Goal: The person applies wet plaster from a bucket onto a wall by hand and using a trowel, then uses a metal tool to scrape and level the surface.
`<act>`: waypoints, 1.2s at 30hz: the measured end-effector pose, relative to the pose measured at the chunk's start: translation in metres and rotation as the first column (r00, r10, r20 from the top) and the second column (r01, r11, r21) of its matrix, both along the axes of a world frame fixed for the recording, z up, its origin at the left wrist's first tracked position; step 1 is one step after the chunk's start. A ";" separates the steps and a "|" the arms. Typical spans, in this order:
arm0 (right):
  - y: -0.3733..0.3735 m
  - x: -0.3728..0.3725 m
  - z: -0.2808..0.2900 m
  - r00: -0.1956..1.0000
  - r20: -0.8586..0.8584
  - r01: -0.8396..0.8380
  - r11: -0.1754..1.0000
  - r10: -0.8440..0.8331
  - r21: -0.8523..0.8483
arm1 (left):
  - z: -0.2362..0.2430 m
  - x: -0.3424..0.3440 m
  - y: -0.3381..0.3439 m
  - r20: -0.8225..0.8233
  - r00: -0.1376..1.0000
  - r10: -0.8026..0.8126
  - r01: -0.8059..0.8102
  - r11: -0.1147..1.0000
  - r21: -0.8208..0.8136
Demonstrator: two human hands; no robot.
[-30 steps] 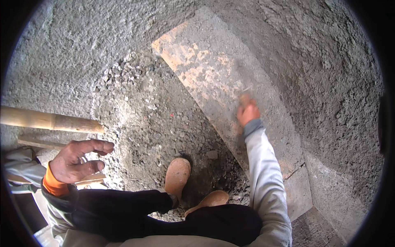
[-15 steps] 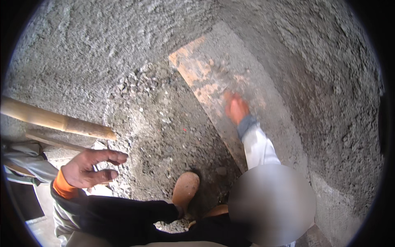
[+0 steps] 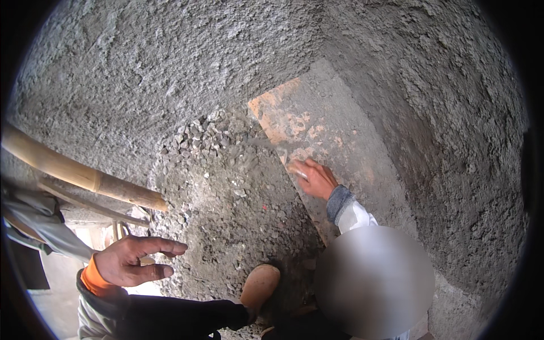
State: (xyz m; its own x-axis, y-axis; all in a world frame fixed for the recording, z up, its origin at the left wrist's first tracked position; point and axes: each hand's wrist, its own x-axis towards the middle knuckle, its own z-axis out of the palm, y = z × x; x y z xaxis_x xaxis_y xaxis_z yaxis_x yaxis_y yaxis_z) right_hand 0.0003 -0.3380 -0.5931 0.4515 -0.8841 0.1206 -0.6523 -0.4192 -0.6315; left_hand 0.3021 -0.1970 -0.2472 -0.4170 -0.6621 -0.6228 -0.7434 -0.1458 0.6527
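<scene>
In my right hand is a trowel, gripped by its pale handle. Its blade, smeared by motion, reaches past the left edge of a flat board. Grey mortar covers much of this board, with orange-brown surface showing through in patches. My left hand hovers at the lower left, empty, thumb and fingers apart. Beside it lies rough ground with gravel heaped toward the wall.
Rough grey plastered walls meet in a corner behind the board. A thick bamboo pole juts in from the left, with a thinner stick below. Grey cloth shows at the left rim. A tan boot stands below the board.
The right hand has drawn back from over the board toward its left edge, bringing the trowel along. My left hand keeps its open pose. The whole view has shifted slightly.
</scene>
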 end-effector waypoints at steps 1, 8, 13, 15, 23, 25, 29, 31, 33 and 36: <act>-0.001 0.002 0.007 1.000 0.013 -0.024 1.000 0.024 -0.001 | 0.001 -0.002 0.000 -0.005 1.000 0.000 0.000 1.000 0.012; -0.120 -0.032 -0.019 0.747 -0.160 0.621 0.763 -0.645 -0.180 | 0.004 -0.007 0.004 -0.077 0.995 0.060 -0.057 0.998 0.036; -0.095 0.000 0.011 0.997 0.064 0.043 0.996 -0.038 -0.078 | 0.015 -0.004 0.013 -0.020 0.998 0.061 -0.062 0.998 -0.014; -0.093 0.006 0.003 0.981 0.136 0.149 0.984 -0.136 -0.093 | 0.010 -0.003 0.016 -0.023 0.997 0.079 -0.079 0.997 0.008; -0.089 -0.020 -0.017 0.999 -0.043 0.024 1.000 -0.025 -0.019 | 0.015 -0.007 0.022 0.022 0.990 0.142 -0.143 0.989 0.028; -0.044 -0.022 0.012 0.982 0.148 -0.136 0.985 0.120 0.102 | 0.017 -0.011 0.023 0.047 0.990 0.134 -0.136 0.991 0.022; 0.031 -0.044 -0.012 0.856 0.217 0.487 0.873 -0.469 -0.033 | 0.011 -0.011 0.027 0.044 0.996 0.077 -0.079 0.996 0.047; 0.063 -0.056 -0.051 0.685 0.185 0.711 0.702 -0.705 0.038 | 0.012 -0.010 0.031 0.036 0.996 0.076 -0.077 0.996 0.039; 0.096 -0.054 -0.079 0.733 0.216 0.632 0.763 -0.645 0.134 | 0.012 -0.012 0.034 -0.050 0.977 0.208 -0.203 0.975 0.091; 0.135 -0.031 -0.029 0.973 0.198 0.143 0.982 -0.118 -0.121 | 0.016 -0.021 0.032 -0.012 0.997 0.082 -0.082 0.997 -0.001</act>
State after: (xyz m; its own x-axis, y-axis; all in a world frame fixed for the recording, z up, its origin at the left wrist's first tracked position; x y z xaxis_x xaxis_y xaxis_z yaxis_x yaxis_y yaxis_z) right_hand -0.0303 -0.2027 -0.6220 0.2908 -0.9038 0.3140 -0.5810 -0.4276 -0.6925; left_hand 0.2813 -0.1652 -0.2308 -0.3686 -0.6952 -0.6171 -0.7215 -0.2047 0.6615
